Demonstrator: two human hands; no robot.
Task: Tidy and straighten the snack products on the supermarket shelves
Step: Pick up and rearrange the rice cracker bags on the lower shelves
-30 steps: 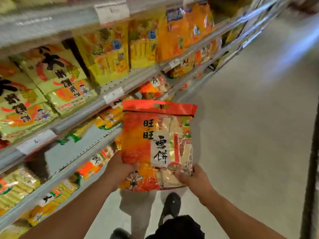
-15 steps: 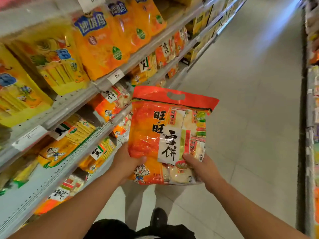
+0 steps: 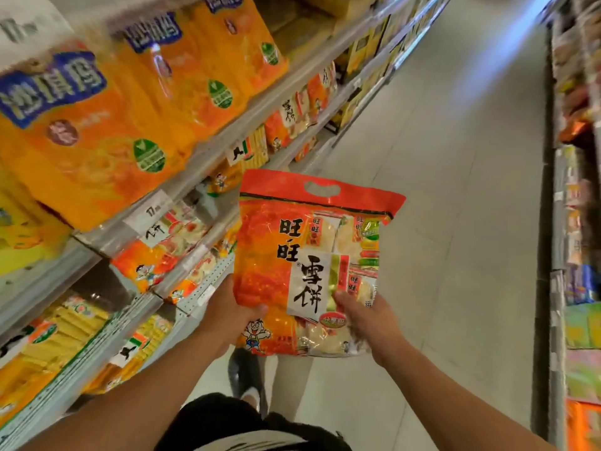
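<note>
A large red-orange bag of rice crackers (image 3: 292,255) with black characters and a handle cut-out is upright in front of me over the aisle floor. My left hand (image 3: 232,315) grips its lower left corner, thumb on the front. My right hand (image 3: 367,317) grips its lower right corner, thumb on the front. The bag hangs beside the shelving (image 3: 169,190) on my left, apart from it. Matching red-orange bags (image 3: 156,255) lie on the shelf level just left of the held bag.
Orange bags with blue labels (image 3: 97,125) fill the upper shelf, yellow packs (image 3: 65,330) the lower ones. A price tag (image 3: 148,211) sits on the shelf edge. The grey aisle floor (image 3: 455,190) runs ahead. Another shelf unit (image 3: 575,222) lines the right side.
The view has swung further right along the aisle, so the shelves slid left. Both hands kept their grip on the bag, which stayed in front of me.
</note>
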